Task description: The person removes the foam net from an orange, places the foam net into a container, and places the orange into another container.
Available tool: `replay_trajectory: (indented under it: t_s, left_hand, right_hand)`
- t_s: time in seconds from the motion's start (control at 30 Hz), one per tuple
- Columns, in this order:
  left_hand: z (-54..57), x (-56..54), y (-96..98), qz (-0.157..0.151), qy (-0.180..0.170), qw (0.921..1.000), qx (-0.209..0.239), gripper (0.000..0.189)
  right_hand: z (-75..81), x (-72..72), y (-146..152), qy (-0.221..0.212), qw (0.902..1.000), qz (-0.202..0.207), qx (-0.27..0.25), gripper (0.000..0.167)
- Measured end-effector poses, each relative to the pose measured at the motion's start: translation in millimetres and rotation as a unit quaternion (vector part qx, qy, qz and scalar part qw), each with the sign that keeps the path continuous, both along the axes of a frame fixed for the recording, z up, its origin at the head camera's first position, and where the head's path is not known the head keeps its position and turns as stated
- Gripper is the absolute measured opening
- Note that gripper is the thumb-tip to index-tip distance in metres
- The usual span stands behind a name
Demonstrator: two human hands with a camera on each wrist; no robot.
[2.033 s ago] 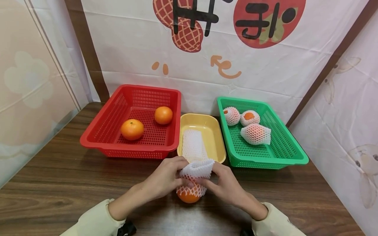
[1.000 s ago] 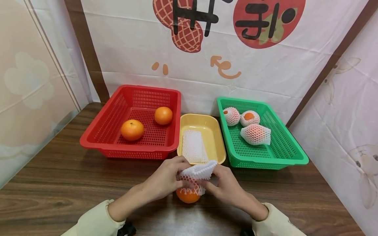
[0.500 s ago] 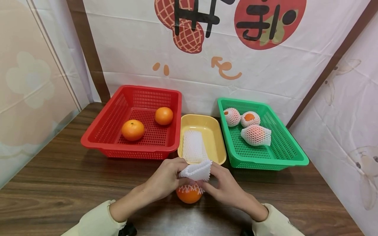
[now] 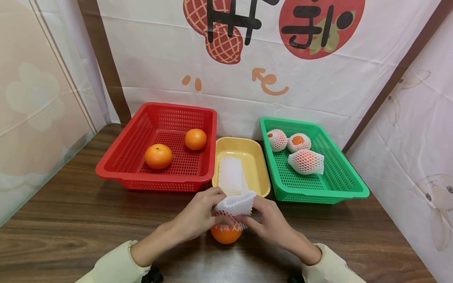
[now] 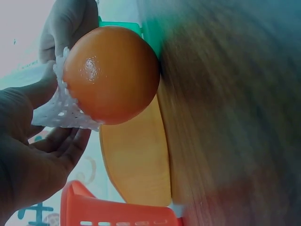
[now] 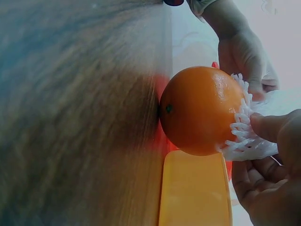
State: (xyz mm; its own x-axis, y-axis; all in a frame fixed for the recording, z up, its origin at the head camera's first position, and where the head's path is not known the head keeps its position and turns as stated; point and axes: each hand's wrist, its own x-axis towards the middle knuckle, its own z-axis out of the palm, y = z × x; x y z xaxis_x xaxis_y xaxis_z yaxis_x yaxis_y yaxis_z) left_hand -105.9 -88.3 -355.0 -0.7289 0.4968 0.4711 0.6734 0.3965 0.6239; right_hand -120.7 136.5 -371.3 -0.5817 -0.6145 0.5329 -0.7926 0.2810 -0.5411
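One orange [image 4: 226, 236], resting on the table [image 4: 88, 212] near side; left hand [image 4: 201, 209] and right hand [image 4: 267, 220] pinched foam net [image 4: 238, 205] over its top.

a printed white cloth [image 4: 148, 51] hangs behind the brown wooden table [image 4: 70, 208].
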Motion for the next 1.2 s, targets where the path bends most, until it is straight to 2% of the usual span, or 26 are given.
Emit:
replay_trajectory:
  t_s: [0.27,0.47,0.73,0.97,1.2]
  left_hand:
    - [0.6,-1.3,1.3,0.013,0.009,0.9998,0.012,0.024]
    - [-0.4,-2.4,1.9,0.009,0.020,0.9997,0.007,0.021]
    - [0.5,-1.0,2.2,0.015,0.005,0.9999,-0.002,0.022]
    - [0.7,0.3,0.9,0.005,-0.003,0.9999,-0.009,0.029]
    - [0.5,-0.5,0.0,0.005,-0.016,0.9997,-0.020,0.027]
  right_hand:
    - [0.4,-0.6,1.1,-0.013,0.9998,-0.005,0.013,0.033]
    - [0.6,0.3,0.7,-0.021,0.9997,0.007,0.010,0.037]
    - [0.1,0.9,0.1,-0.013,0.9999,0.005,0.003,0.034]
    - [-2.4,-0.7,0.8,0.009,0.9999,-0.006,0.009,0.030]
    - [-1.4,-1.5,0.9,0.006,0.9998,-0.017,0.009,0.031]
